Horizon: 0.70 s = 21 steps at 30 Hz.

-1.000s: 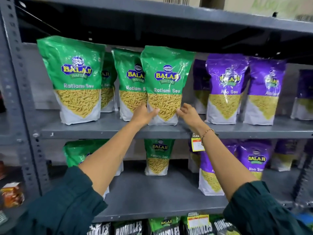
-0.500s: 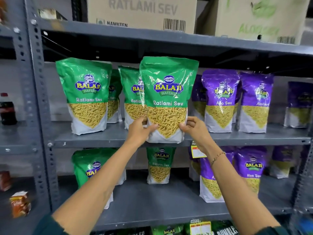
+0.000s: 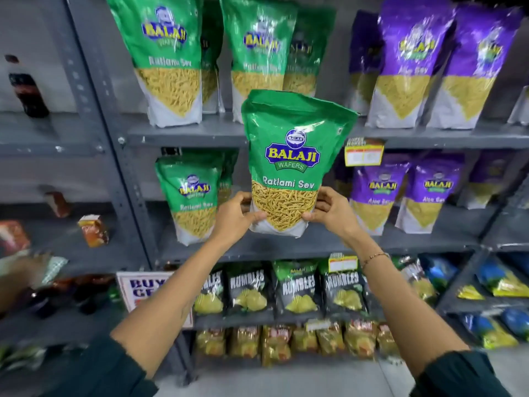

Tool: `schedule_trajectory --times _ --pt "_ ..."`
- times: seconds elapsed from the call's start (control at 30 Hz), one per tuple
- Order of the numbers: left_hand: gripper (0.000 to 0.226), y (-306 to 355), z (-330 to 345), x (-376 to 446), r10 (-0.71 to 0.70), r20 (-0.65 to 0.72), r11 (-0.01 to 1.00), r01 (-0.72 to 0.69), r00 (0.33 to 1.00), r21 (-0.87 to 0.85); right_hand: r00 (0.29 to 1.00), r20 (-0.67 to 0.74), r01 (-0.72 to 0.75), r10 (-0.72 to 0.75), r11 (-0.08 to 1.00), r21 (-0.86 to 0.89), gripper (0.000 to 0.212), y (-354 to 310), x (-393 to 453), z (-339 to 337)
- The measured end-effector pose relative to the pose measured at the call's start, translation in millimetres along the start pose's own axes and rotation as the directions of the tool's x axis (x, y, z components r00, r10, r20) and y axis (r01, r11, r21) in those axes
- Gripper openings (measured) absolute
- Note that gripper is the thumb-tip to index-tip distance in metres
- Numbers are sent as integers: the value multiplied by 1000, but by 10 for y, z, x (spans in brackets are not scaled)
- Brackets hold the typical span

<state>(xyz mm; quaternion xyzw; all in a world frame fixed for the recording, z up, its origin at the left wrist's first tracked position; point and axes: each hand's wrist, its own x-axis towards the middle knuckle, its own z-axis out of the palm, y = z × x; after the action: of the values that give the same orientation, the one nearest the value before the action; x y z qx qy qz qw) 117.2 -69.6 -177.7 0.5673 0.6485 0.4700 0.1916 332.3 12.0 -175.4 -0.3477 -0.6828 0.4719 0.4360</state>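
A green Balaji Ratlami Sev pouch (image 3: pixel 289 156) hangs upright in the air in front of the grey metal shelving (image 3: pixel 315 137). My left hand (image 3: pixel 233 217) grips its lower left edge, thumb across the front. My right hand (image 3: pixel 329 212) grips its lower right edge in the same way. The pouch's top reaches the level of the upper shelf board, and its bottom sits above the middle shelf. More green Ratlami Sev pouches (image 3: pixel 169 58) stand on the upper shelf behind it, and another green pouch (image 3: pixel 190 196) stands on the middle shelf to its left.
Purple Aloo Sev pouches (image 3: pixel 409 61) fill the right of both shelves. Black Rumbles bags (image 3: pixel 297 286) line the shelf below, with yellow packets (image 3: pixel 274 343) under them. A dark bottle (image 3: pixel 25 87) and small boxes (image 3: pixel 93 230) sit on the left rack. Blue-yellow bags (image 3: pixel 501 279) lie at right.
Both hands lifted the green pouch off the upper shelf and brought it down and toward me. The view has tilted down, now showing the lower shelves.
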Motion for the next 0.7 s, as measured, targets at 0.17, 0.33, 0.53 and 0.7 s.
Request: schedule_trajectory --times 0.17,0.33,0.53,0.7 --pt "59 -481 173 100 -117 49 985 109 992 137 996 11 -93 94 994 -64 50 597 226 238" --pt "49 -850 287 403 -187 83 944 156 979 290 978 91 -181 190 979 -93 53 1084 640 394" --pt "44 -1237 422 959 -258 56 921 228 965 315 956 135 -253 259 965 -65 49 1406 1283 515" --pt "48 -1545 542 1274 -313 34 904 286 949 318 940 163 -284 299 953 -105 55 1604 1630 525"
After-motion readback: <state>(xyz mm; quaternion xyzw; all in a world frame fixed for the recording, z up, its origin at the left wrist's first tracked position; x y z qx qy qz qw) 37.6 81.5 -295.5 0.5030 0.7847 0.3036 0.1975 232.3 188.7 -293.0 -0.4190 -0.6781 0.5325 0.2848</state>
